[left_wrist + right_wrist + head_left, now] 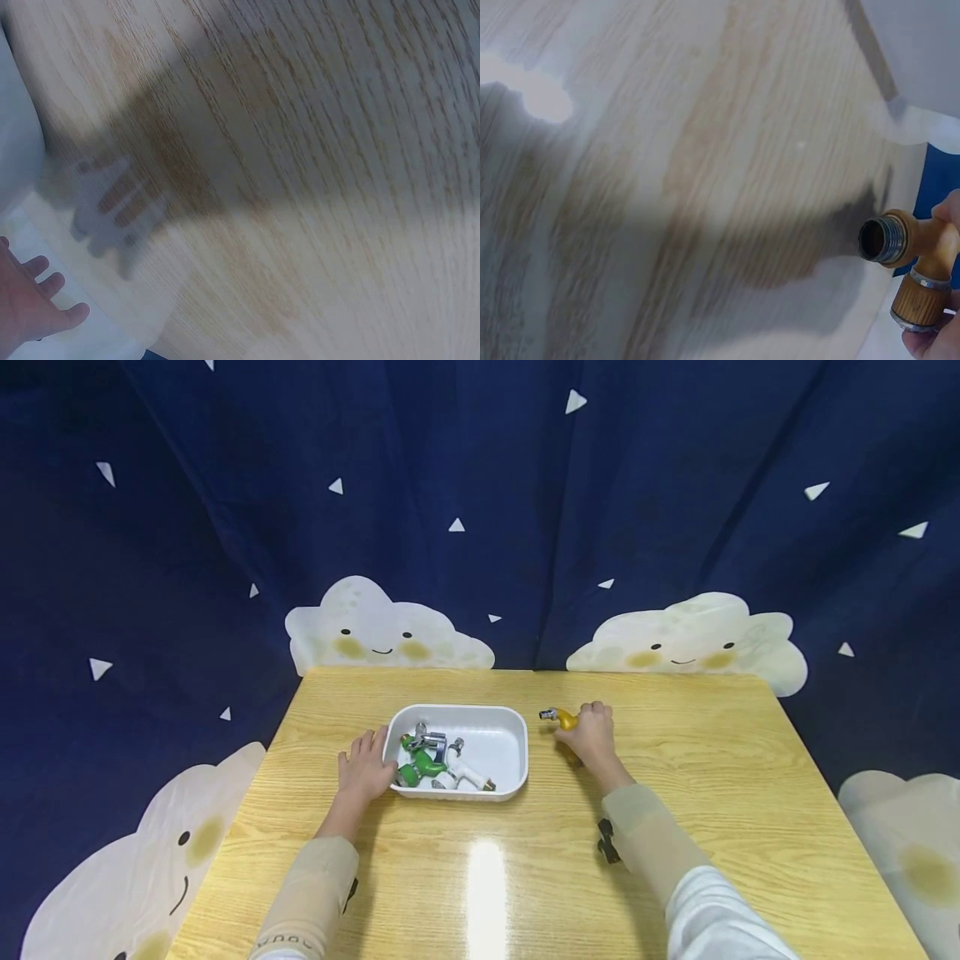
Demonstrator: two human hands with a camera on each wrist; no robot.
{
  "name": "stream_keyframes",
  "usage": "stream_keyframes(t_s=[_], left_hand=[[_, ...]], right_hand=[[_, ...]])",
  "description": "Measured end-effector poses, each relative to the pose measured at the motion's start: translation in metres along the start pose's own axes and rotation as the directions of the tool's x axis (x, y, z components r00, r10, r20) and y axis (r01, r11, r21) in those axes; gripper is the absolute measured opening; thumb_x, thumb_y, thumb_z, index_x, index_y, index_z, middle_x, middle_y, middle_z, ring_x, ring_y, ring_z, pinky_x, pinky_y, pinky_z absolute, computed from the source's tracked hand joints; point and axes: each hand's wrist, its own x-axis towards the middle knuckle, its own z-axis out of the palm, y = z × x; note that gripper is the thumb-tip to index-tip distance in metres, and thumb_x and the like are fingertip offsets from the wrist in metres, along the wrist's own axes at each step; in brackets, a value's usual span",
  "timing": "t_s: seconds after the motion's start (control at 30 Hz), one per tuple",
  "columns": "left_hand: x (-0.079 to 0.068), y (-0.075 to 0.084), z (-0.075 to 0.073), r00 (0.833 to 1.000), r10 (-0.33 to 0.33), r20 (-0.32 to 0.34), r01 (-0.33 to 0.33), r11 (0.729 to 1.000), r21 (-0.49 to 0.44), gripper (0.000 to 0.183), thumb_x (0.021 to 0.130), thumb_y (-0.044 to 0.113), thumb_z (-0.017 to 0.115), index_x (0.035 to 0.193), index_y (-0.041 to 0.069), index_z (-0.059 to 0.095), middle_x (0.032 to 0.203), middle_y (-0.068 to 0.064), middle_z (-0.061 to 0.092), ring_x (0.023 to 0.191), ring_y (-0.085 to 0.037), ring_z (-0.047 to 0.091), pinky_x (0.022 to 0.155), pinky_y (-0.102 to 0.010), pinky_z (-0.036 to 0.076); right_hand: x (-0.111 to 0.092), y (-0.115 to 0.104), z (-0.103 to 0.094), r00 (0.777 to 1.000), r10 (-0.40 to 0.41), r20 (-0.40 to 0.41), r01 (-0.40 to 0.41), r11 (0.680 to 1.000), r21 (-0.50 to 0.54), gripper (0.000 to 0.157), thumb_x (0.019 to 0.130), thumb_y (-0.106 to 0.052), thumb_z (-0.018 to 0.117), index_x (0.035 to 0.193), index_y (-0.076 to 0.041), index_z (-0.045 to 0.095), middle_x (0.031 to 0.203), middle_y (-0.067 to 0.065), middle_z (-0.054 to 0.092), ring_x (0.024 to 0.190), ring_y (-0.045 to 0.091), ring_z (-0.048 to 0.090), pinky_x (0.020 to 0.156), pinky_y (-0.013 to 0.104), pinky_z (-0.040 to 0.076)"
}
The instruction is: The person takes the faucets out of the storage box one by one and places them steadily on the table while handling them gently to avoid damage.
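Observation:
My right hand [592, 737] grips a yellow tap [567, 720] just right of the white tray [495, 747]. The tap's metal threaded end points left in the head view. Close up in the right wrist view, fingertips hold the yellow tap [932, 251] by its body and ribbed collar, and the threaded mouth faces the camera. At the tray's left rim rests my left hand [365, 770], its fingers extended and spread, the thumb by the near left corner. Inside the tray lie a green tap [428, 765], a white tap [467, 770] and a chrome tap [431, 741], bunched toward the left.
The tray stands on a wood-grain table [690, 760]. Behind it hangs a dark blue curtain [510, 510] with white triangles and smiling clouds. A strip of light reflects off the tabletop between the arms.

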Motion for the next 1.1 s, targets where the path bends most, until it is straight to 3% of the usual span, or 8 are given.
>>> stream_keyframes(t_s=[0.67, 1.1], left_hand=[[0.001, 0.0, 0.001, 1.0, 0.005, -0.011, -0.005, 1.0, 0.004, 0.072, 0.081, 0.032, 0.043, 0.146, 0.012, 0.018, 0.144, -0.02, 0.024, 0.131, -0.041, 0.021, 0.099, -0.068, 0.016], [0.001, 0.001, 0.0, 1.0, -0.004, -0.004, 0.004, 1.0, 0.002, 0.072, 0.081, 0.032, 0.042, 0.146, 0.012, 0.018, 0.145, -0.02, 0.023, 0.132, -0.041, 0.02, 0.1, -0.067, 0.014]], right_hand=[[0.004, 0.015, 0.001, 0.988, 0.043, 0.147, -0.027, 0.993, -0.111, 0.06, 0.072, -0.039, 0.071, 0.097, 0.012, 0.053, 0.101, 0.025, 0.048, 0.098, 0.038, 0.041, 0.08, 0.044, 0.042], [0.007, 0.019, 0.007, 0.981, 0.028, 0.194, -0.001, 0.991, -0.135, 0.055, 0.074, -0.036, 0.068, 0.096, 0.011, 0.052, 0.101, 0.026, 0.047, 0.099, 0.039, 0.041, 0.082, 0.047, 0.041]])
